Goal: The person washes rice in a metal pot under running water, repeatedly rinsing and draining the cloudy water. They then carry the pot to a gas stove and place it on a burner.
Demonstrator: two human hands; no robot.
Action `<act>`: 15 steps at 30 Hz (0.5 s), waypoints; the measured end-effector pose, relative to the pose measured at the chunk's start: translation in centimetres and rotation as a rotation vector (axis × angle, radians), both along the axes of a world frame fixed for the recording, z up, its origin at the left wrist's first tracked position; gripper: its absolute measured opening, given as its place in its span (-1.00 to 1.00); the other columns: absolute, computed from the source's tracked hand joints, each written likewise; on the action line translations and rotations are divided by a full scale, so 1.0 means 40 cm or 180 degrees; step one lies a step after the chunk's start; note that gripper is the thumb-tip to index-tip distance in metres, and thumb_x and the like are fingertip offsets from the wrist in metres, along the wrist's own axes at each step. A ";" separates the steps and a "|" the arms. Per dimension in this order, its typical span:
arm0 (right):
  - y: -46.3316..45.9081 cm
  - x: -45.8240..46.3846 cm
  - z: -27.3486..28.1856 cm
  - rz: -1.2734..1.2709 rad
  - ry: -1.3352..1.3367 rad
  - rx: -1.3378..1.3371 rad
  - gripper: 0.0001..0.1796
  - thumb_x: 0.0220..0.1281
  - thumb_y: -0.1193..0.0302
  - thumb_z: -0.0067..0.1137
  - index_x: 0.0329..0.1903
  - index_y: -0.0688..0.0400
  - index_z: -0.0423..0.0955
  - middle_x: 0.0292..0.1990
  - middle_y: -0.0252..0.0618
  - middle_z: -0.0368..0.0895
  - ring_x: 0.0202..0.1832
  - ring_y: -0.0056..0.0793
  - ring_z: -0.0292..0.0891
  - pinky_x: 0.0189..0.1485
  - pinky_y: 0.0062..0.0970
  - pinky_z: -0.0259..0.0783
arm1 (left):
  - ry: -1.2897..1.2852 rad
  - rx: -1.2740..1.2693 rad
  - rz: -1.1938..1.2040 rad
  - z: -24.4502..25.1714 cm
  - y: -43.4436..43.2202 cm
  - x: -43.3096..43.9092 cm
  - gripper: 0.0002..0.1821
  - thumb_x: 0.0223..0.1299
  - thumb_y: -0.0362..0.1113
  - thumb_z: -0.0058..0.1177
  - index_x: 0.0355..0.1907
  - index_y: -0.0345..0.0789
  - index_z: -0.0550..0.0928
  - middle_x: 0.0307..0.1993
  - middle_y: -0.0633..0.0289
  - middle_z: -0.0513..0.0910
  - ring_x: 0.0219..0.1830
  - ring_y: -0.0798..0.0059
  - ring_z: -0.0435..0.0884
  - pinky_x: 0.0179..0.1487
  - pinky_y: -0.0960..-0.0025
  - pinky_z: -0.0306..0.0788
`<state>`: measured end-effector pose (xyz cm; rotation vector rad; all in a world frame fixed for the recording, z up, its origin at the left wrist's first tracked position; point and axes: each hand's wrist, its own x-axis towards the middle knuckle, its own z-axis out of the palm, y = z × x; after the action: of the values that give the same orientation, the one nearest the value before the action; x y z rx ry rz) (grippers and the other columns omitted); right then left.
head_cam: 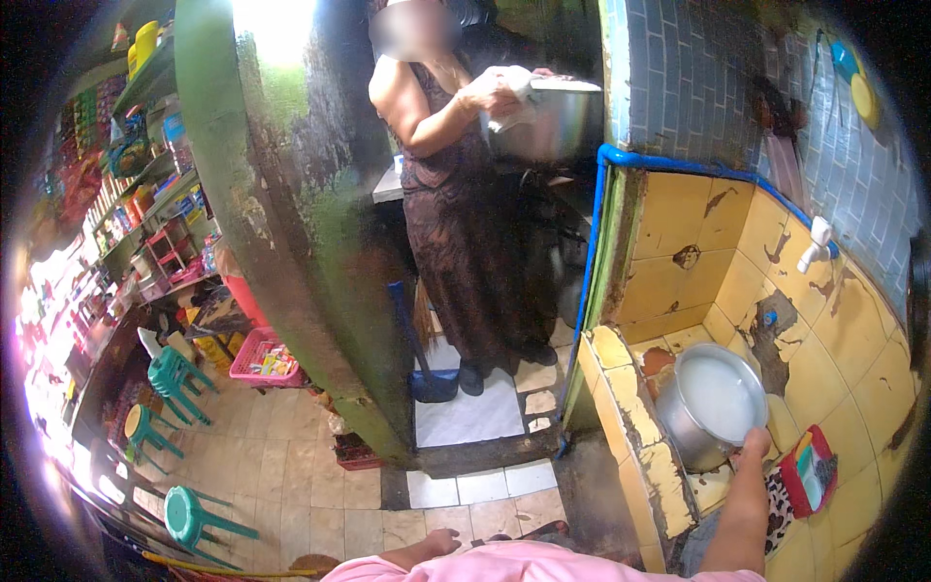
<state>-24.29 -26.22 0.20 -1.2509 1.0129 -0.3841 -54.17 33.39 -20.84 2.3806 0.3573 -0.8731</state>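
My right hand [753,445] grips the near rim of a large silver metal pot [676,429], which holds cloudy whitish liquid [716,396]. The pot sits tilted inside a low yellow-tiled basin [680,502]. Beside my right forearm is a red-edged caddy [813,473] with coloured items in it, above a spotted cloth [777,505]. My left hand [441,543] hangs low beside my pink shirt [502,561], over the tiled floor; its fingers look loosely curled and I cannot see anything in them.
Past a raised doorway sill [480,457], a person [465,211] holds a white cloth [518,84] against a large metal pot [545,131]. A blue pipe [593,240] edges the basin's wall. A green pillar [291,218], stools [185,509] and a pink basket [265,364] stand leftward.
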 end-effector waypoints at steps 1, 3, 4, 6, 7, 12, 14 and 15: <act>-0.011 0.008 -0.014 -0.0016 0.0017 -0.0003 -0.50 -0.04 0.39 -0.19 0.08 0.07 0.23 -0.01 -0.10 0.31 -0.04 -0.08 0.29 -0.23 0.04 0.26 | 0.0039 -0.0012 0.0032 0.004 -0.002 -0.002 -0.45 -0.07 -0.02 -0.05 -0.02 -0.31 0.46 -0.05 -0.05 0.46 0.02 0.16 0.42 0.09 0.33 0.27; -0.027 0.023 -0.030 0.0127 0.0024 -0.0121 -0.48 -0.03 0.36 -0.18 0.10 0.05 0.20 0.03 -0.11 0.27 0.01 -0.07 0.25 -0.18 0.10 0.22 | -0.0020 -0.0018 -0.0050 -0.035 0.014 -0.007 -0.45 -0.07 -0.01 -0.05 -0.02 -0.30 0.46 -0.06 -0.04 0.47 0.02 0.16 0.42 0.09 0.33 0.27; -0.032 0.027 -0.034 0.0198 0.0031 -0.0181 -0.47 -0.03 0.34 -0.17 0.12 0.04 0.18 0.04 -0.11 0.25 0.03 -0.07 0.23 -0.15 0.13 0.19 | -0.0047 -0.0023 -0.0092 -0.051 0.018 -0.013 -0.45 -0.07 -0.01 -0.06 -0.02 -0.30 0.46 -0.06 -0.04 0.47 0.02 0.16 0.42 0.09 0.33 0.27; -0.036 0.025 -0.037 0.0318 0.0055 -0.0300 -0.44 -0.03 0.31 -0.16 0.15 0.02 0.15 0.08 -0.11 0.22 0.07 -0.07 0.19 -0.10 0.18 0.15 | 0.0038 0.0023 -0.0053 -0.054 0.020 -0.018 -0.44 -0.08 -0.01 -0.06 -0.02 -0.30 0.47 -0.07 -0.04 0.48 0.01 0.16 0.43 0.10 0.33 0.27; -0.035 0.018 -0.036 0.0370 0.0072 -0.0358 -0.42 -0.03 0.30 -0.15 0.16 0.01 0.13 0.10 -0.12 0.20 0.09 -0.07 0.17 -0.07 0.21 0.13 | 0.0085 0.0046 -0.0043 -0.048 0.020 -0.018 -0.44 -0.08 -0.01 -0.06 -0.02 -0.31 0.47 -0.07 -0.04 0.48 0.01 0.15 0.43 0.10 0.33 0.27; 0.021 -0.019 0.018 0.0236 0.0060 -0.0250 -0.40 -0.06 0.32 -0.14 0.17 0.01 0.13 0.07 -0.10 0.23 0.04 -0.06 0.23 -0.12 0.17 0.19 | 0.0044 0.0004 0.0135 -0.061 0.046 -0.047 -0.43 -0.13 -0.02 -0.05 -0.03 -0.32 0.47 -0.10 -0.06 0.50 -0.02 0.13 0.45 0.08 0.32 0.29; 0.015 -0.016 0.015 0.0281 0.0016 -0.0161 -0.38 -0.08 0.35 -0.12 0.17 0.01 0.13 0.05 -0.11 0.24 0.03 -0.06 0.24 -0.13 0.16 0.21 | 0.0058 0.0089 0.0148 -0.071 0.043 -0.058 -0.43 -0.13 -0.02 -0.04 -0.02 -0.30 0.47 -0.12 -0.06 0.51 -0.04 0.13 0.46 0.06 0.32 0.30; 0.018 -0.018 0.020 0.0270 -0.0048 -0.0101 -0.38 -0.10 0.36 -0.10 0.17 0.01 0.13 0.05 -0.11 0.25 0.02 -0.07 0.24 -0.13 0.15 0.22 | 0.0080 0.0154 0.0150 -0.062 0.039 -0.054 -0.43 -0.13 -0.02 -0.03 -0.02 -0.29 0.47 -0.14 -0.06 0.52 -0.05 0.12 0.47 0.05 0.32 0.31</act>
<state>-25.01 -25.49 0.98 -1.3134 0.9409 -0.3445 -56.33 34.96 -23.32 2.3970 0.4474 -0.8826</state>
